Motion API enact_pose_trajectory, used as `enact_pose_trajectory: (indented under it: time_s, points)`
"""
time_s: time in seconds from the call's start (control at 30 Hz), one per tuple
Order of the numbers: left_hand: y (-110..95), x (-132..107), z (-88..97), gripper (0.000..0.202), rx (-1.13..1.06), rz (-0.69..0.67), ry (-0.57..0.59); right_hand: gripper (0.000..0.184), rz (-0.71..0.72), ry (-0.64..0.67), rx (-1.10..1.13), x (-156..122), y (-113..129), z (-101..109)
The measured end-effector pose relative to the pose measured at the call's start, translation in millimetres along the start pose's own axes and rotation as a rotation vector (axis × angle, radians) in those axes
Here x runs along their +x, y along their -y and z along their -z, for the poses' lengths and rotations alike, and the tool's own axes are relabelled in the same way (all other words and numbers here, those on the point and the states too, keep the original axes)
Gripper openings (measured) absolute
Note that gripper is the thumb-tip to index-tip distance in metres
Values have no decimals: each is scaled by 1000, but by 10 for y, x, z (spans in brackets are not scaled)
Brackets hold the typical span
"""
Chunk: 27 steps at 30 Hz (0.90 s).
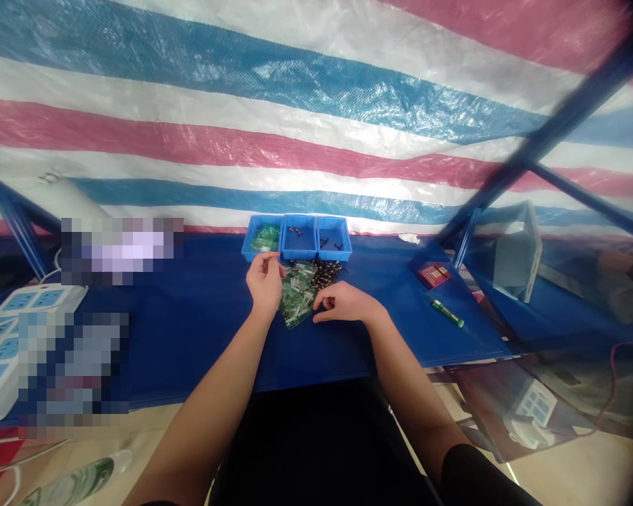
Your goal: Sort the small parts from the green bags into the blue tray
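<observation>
1. Nearest me, a clear bottle sits low at left; a white power strip crowds that end of the blue table.
2. My right hand is beside the green pieces, fingers loosely bent, thumb apart, released.
3. Those pieces lie heaped between both hands. My left hand curls at their left edge; I can't tell whether its fingers grasp anything.
4. Dark parts pile behind, before three blue trays; the left hand partly blocks the leftmost.
5. Off right: green tube, red box.
6. Striped sheeting backs everything.
</observation>
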<state>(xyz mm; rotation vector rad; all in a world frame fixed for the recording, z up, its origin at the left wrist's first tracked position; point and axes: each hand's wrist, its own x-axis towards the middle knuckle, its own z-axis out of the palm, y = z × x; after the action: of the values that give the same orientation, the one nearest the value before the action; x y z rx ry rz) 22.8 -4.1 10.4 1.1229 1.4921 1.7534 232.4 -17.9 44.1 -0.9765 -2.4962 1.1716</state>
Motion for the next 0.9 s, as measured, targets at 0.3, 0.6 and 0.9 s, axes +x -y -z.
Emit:
enact_pose_trajectory:
  time_s: [0.3, 0.6, 0.9]
  points:
    - [-57, -35, -1, 18, 15, -20, 23, 27, -123, 98, 63, 15, -79, 34]
    - [-114, -90, -6, 18, 45, -59, 60, 15, -54, -36, 112, -5, -88, 10]
    - [-121, -215, -13, 22, 324, -399, 348, 32, 14, -642, 466, 155, -153, -119]
